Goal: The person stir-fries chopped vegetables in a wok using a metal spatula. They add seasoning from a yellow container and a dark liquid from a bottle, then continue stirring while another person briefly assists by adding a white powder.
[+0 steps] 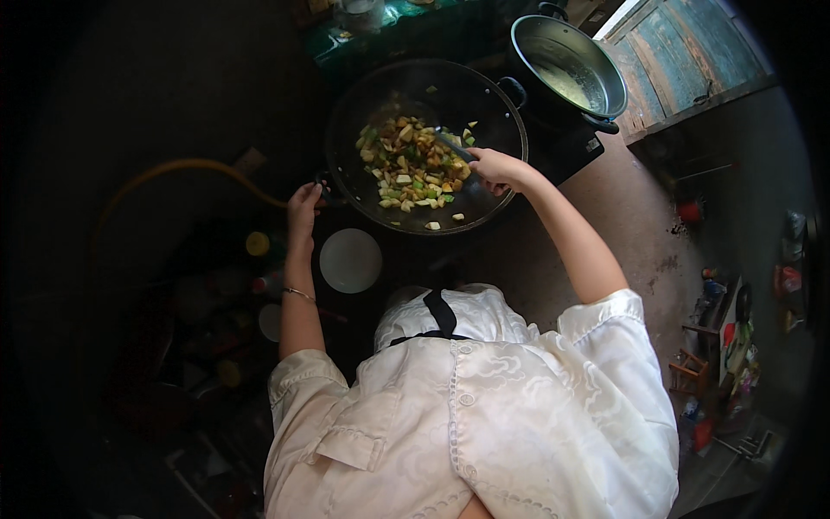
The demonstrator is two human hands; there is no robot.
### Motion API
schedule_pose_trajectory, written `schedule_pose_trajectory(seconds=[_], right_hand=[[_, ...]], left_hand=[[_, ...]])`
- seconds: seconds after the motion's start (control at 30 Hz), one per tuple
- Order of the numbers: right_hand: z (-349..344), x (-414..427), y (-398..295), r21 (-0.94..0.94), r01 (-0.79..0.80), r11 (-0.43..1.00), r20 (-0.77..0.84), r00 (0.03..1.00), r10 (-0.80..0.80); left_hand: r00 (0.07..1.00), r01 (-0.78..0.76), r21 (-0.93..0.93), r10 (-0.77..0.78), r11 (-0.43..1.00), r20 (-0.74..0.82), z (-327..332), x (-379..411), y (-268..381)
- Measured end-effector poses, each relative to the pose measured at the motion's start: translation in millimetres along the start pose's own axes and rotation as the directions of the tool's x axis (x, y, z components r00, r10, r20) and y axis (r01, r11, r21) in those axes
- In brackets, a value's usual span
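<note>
A large dark wok [512,139] lies before me, with chopped pale and green vegetable pieces [415,162] heaped in its middle and a few scattered up its sides. My right hand [498,170] grips the handle of a cooking utensil [456,146] over the wok's right side; the utensil's far end is among the pieces, so its shape is hidden. At the wok's left side, my left hand [305,204] is closed around the dark side handle [323,187].
A deep metal pot [613,74] with dark handles stands beyond the wok at the right. A round pale plate or lid [351,261] is near my left forearm. A yellow hose [188,163] curves at the left. A weathered blue wooden door [687,58] is at the upper right.
</note>
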State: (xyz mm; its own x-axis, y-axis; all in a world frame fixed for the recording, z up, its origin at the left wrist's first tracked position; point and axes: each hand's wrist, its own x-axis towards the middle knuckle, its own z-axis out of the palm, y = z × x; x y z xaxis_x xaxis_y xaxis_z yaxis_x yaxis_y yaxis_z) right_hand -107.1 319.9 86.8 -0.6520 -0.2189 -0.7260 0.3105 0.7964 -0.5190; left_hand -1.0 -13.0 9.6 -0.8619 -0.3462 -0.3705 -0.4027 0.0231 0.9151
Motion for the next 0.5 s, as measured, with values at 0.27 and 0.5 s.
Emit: schedule_pose_trajectory(seconds=[0.27,0.5], right_hand=[[-31,-44,5,-0.023,0.012,1.0,0.286,0.958,-0.004],[-32,-104,34,-0.532,0.359,0.766,-0.095,0.874,-0.476]], left_hand=[[1.0,-0.003,-0.01,0.003,1.0,-0.009,3,-2,2],[1.0,-0.012,-0.03,0.012,0.999,0.005,6,-1,2]])
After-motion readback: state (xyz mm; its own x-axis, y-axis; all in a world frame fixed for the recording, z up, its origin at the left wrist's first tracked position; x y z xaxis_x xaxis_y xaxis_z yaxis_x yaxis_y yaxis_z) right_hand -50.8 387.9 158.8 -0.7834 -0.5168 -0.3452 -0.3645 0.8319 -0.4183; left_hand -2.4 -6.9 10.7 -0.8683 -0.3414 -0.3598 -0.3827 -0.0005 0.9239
